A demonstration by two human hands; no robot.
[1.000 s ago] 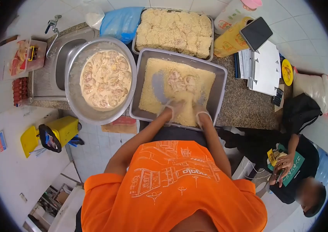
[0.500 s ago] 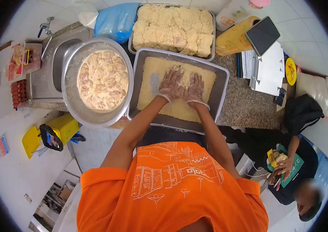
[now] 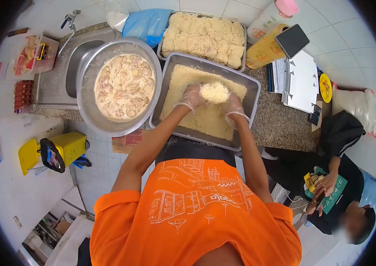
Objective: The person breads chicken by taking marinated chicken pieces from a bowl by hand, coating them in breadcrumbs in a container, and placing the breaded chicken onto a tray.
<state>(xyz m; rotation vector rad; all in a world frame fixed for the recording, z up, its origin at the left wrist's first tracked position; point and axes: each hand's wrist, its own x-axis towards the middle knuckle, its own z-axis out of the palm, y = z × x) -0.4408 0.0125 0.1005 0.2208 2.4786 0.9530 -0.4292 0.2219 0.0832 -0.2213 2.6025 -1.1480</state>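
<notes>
Between my two hands, over the crumb tray, is a breaded piece of meat (image 3: 215, 92), pale and thickly covered in crumbs. My left hand (image 3: 192, 96) grips its left side, and my right hand (image 3: 232, 104) closes on its right side. Both hands wear clear plastic gloves with crumbs stuck to them. A grey tray (image 3: 255, 103) beneath them holds a bed of yellowish breadcrumbs (image 3: 205, 119). To the left stands a large metal bowl (image 3: 83, 95) with raw meat pieces (image 3: 126, 91) in creamy batter. Behind, a second tray (image 3: 244, 55) is filled with breaded pieces (image 3: 203, 37).
A sink (image 3: 73, 71) and tap (image 3: 69, 20) lie beyond the bowl. At the back are a blue plastic bag (image 3: 146, 26) and a yellow roll (image 3: 265, 48) with a phone (image 3: 292, 41). Binders (image 3: 301, 82) lie right. A seated person (image 3: 343, 190) is at lower right.
My hands, previously pressed flat on the crumbs with fingers spread, now hold up a crumb-covered piece between them. The view has shifted slightly.
</notes>
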